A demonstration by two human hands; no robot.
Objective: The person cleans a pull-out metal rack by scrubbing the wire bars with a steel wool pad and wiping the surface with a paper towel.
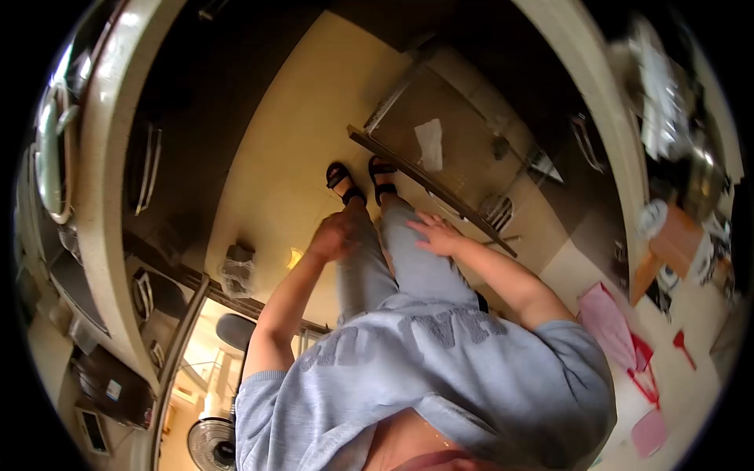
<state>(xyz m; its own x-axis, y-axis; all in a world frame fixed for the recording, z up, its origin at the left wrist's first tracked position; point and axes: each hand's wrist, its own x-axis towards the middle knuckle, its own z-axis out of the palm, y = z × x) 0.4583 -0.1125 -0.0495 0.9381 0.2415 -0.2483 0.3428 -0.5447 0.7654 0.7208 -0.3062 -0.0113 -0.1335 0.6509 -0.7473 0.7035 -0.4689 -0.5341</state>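
My left hand (334, 235) rests against my left trouser leg near the knee, its fingers dim and slightly blurred but apparently lying flat. On my right thigh lies my right hand (434, 233), fingers spread over the grey trousers (416, 263). Neither hand shows anything held. Ahead and to the right, an open brown cabinet or drawer panel (432, 188) crosses close to my right leg. Behind that panel, a white piece of paper or cloth (430, 144) lies on a flat surface, and a wire rack (497, 212) shows near the panel's right end.
Pale counters (102, 196) run along both sides. A clear plastic bag (237, 271) sits on the floor at left. A fan (212, 443) stands beyond the doorway behind me. On the right counter are a pink cloth (605, 310) and a red utensil (685, 349).
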